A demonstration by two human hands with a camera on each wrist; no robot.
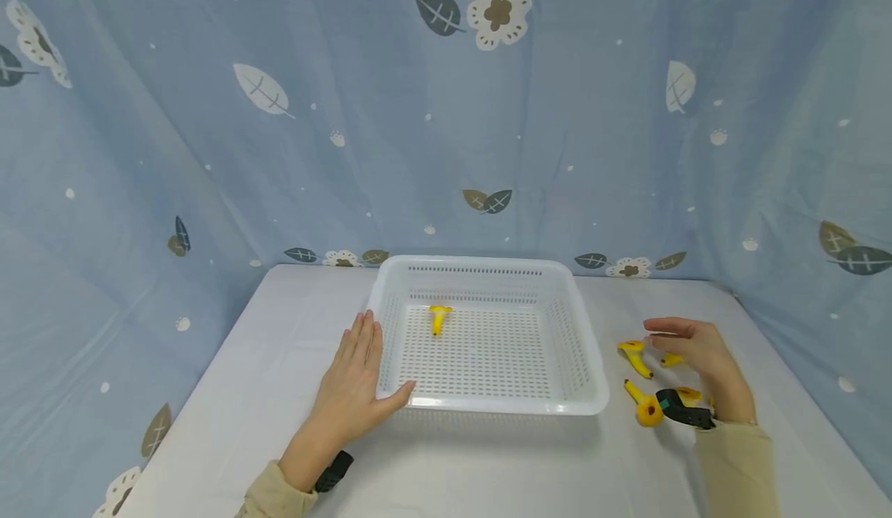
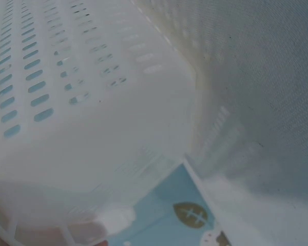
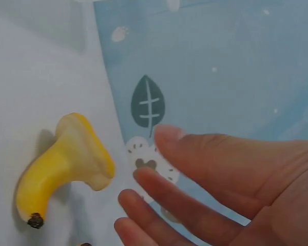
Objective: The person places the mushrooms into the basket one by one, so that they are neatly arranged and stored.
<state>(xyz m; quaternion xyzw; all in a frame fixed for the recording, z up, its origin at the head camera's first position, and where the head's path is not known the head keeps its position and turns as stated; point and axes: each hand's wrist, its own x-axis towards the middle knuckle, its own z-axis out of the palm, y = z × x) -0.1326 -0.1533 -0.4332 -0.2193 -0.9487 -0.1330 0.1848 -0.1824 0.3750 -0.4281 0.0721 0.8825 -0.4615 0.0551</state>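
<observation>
The right hand [image 1: 700,355] hovers open-fingered over a banana piece [image 1: 635,357] right of the basket [image 1: 592,394]; it looks light, firm, best pinched mid-body.

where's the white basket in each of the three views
Head view: white basket sits mid-table, the left hand resting flat against its near-left corner, one yellow banana piece inside.
Left wrist view: the basket's slotted wall and rim fill most of the picture, very close and blurred.
Right wrist view: not in it; only the right hand and a banana piece show.
Shared landmark: the blue leaf-print cloth.
</observation>
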